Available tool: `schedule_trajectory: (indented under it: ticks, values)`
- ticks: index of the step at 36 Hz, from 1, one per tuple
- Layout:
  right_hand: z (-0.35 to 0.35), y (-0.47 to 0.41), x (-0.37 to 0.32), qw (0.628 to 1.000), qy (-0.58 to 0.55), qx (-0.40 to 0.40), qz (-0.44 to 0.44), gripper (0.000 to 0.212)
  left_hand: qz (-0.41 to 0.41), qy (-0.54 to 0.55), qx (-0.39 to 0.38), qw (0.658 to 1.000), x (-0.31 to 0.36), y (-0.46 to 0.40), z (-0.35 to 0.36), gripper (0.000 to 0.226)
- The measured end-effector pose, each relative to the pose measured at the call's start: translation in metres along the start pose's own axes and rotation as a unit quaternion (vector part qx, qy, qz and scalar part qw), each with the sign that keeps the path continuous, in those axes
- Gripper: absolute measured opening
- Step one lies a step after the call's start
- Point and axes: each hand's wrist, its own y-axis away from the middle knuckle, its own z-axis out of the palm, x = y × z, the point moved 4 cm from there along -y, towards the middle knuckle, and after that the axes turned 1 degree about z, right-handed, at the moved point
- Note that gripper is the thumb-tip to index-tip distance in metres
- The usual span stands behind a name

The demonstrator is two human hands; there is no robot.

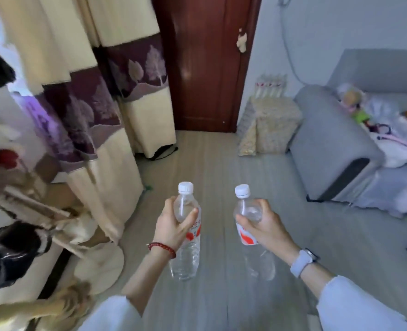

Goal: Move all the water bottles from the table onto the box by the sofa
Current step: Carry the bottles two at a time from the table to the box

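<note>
The person stands on the pale floor (pixel 221 163) with a clear water bottle in each hand, both held upright out in front, well apart from each other. The left hand (pixel 171 225) grips the left bottle (pixel 185 235) around its upper body, thumb across the front and fingers curled behind; a red bead bracelet (pixel 162 249) circles that wrist. The right hand (pixel 264 225) grips the right bottle (pixel 248 225) the same way, just under the shoulder, with a pale watch (pixel 301 261) on the wrist. Both bottles have white caps and red-and-white labels, and both hang in the air over the floor, touching nothing but the hands.

Ahead and to the right, the box (pixel 274 123), draped in a light patterned cloth, stands against the wall just beside the arm of the grey sofa (pixel 329 139). Something pale with red marks stands on top of it at the back; it is too blurred to tell what. Soft toys lie on the sofa seat. A dark wooden door (pixel 205 63) is straight ahead, and cream-and-purple curtains (pixel 97 91) hang to the left.
</note>
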Motion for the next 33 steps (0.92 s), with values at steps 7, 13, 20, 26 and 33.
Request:
schedule_trajectory:
  ticks: [7,13,20,26,33]
  values:
    - [-0.059,-0.139,0.054,0.997,-0.022,0.045,0.06,0.054,0.006,-0.017,-0.074,0.997,0.025,-0.15,0.117,0.045]
    - [-0.12,-0.284,0.085,0.994,-0.038,0.052,0.092,0.054,-0.006,0.001,-0.104,0.995,0.066,-0.289,0.22,0.04]
    - [-0.186,-0.446,0.097,0.993,-0.046,0.055,0.092,0.056,0.01,0.01,-0.096,0.995,0.115,-0.443,0.302,0.035]
    - [-0.212,-0.588,0.118,0.993,-0.028,0.065,0.091,0.052,-0.001,0.004,-0.1,0.995,0.118,-0.573,0.363,0.053]
    - [-0.235,-0.781,0.134,0.993,-0.044,0.054,0.093,0.052,-0.012,0.005,-0.083,0.996,0.117,-0.75,0.437,0.051]
